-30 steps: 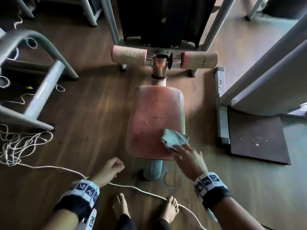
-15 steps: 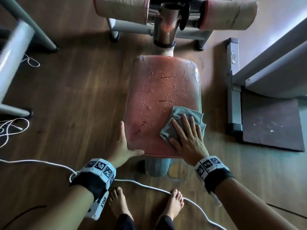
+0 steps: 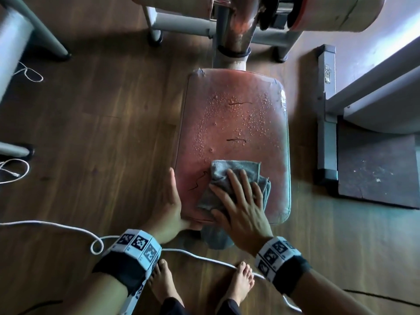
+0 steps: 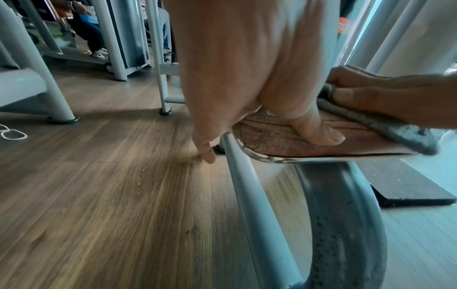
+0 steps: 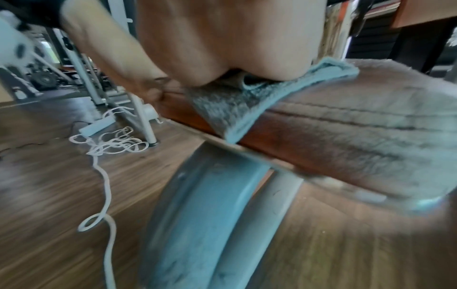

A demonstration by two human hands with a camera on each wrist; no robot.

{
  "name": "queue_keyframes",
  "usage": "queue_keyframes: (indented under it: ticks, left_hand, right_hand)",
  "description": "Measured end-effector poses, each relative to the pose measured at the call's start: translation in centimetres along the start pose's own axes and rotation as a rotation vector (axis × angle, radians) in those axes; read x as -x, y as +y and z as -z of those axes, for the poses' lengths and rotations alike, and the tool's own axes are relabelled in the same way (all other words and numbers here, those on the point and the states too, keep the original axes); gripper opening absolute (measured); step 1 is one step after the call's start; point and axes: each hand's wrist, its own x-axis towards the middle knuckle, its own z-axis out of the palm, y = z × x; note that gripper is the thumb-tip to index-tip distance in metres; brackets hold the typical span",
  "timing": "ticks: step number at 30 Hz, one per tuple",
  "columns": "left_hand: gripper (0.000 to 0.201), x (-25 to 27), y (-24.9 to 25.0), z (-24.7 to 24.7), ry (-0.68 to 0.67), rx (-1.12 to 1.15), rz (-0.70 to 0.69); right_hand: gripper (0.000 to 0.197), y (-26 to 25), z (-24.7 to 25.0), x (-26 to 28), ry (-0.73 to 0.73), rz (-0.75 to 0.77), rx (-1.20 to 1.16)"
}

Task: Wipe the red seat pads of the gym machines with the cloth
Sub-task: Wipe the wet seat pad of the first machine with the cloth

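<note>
White cord (image 3: 200, 258) loops across floor (image 3: 102, 133); dark mat (image 3: 377, 169) beside seat pad (image 3: 231, 123).

I see dark wood-plank floor (image 3: 102, 133) thru-out. Grey metal machine frames (image 3: 13, 42) at left, more at back. Dark mat (image 3: 375, 169) on floor at right, w/ pale daylight on that side. White cord (image 3: 34, 222) trails across floor.

No legible text; only coded squares on wristbands (image 3: 136, 243).

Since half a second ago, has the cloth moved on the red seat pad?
Yes. The cloth has slid left, from the right edge of the seat pad toward its wavy crack.
</note>
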Motion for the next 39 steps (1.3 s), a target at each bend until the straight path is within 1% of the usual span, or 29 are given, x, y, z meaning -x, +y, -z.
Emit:
queue_keyframes:
  ticks: [3, 5, 6, 9, 12, 14, 17, 20, 23, 25, 27, 29, 32, 34, 36, 39]
  left_hand:
    - [0.161, -0.4, -0.6, 0.0, -0.028, -0.038, 0.019]
    - [0.161, -0.5, -0.7, 0.0, -0.037, -0.043, 0.038]
    - [0.161, -0.5, -0.6, 0.0, -0.042, -0.047, 0.037]
    - [0.159, -0.3, 0.0, 0.2, -0.031, -0.044, 0.023]
    - [0.156, -0.1, 0.4, 0.4, -0.045, -0.024, 0.05]
    - [0.156, 0.0, 0.6, 0.5, -0.048, -0.022, 0.059]
    - [0.156, 0.1, 0.7, 0.4, -0.046, -0.024, 0.061]
    - [0.156, 0.1, 0.8, 0.4, -0.065, -0.015, 0.064]
    - [0.154, 0.2, 1.1, 0.4, -0.073, -0.012, 0.082]
    - [0.154, 0.1, 1.1, 0.3, -0.077, -0.021, 0.093]
    - [0.156, 0.0, 0.9, 0.2, -0.079, -0.004, 0.092]
    - [0.157, -0.1, 0.6, 0.2, -0.083, 0.032, 0.091]
    - [0.159, -0.1, 0.2, 0.0, -0.071, 0.048, 0.086]
    - [0.16, -0.2, 0.0, 0.0, -0.062, 0.026, 0.095]
    - [0.161, -0.4, -0.1, -0.1, -0.041, -0.011, 0.105]
    - [0.161, -0.5, -0.2, -0.1, -0.06, -0.017, 0.146]
  right_hand:
    - [0.043, 1.4, 0.8, -2.7, 0.05, -0.061, -0.019]
    - [0.046, 1.8, 0.9, -3.9, 0.065, -0.093, -0.023]
    - [0.049, 1.8, 0.8, -4.0, 0.065, -0.086, -0.011]
    - [0.059, 1.3, 0.3, -2.6, 0.05, -0.018, -0.002]
    - [0.063, 1.0, -0.1, 0.5, -0.027, 0.057, 0.03]
    - [0.064, 1.8, 0.0, 2.0, -0.084, 0.11, 0.061]
    - [0.068, 4.0, 0.5, 1.8, -0.116, 0.155, 0.071]
    - [0.066, 6.3, 1.4, -0.2, -0.057, 0.074, 0.067]
    - [0.065, 8.0, 1.9, -2.1, 0.022, -0.116, 0.034]
    - [0.064, 7.7, 1.7, -2.6, 0.055, -0.241, -0.028]
    - [0.066, 5.9, 1.2, -2.2, 0.082, -0.304, -0.069]
    - [0.065, 3.7, 0.6, -0.9, 0.066, -0.272, -0.077]
    - [0.062, 3.1, 0.3, 0.8, 0.005, -0.116, -0.051]
    - [0.062, 4.6, 0.6, 0.7, -0.013, -0.042, -0.019]
    - [0.062, 6.6, 1.1, -0.4, -0.004, -0.001, 0.013]
    - [0.064, 10.4, 1.7, -3.1, 0.035, -0.049, 0.046]
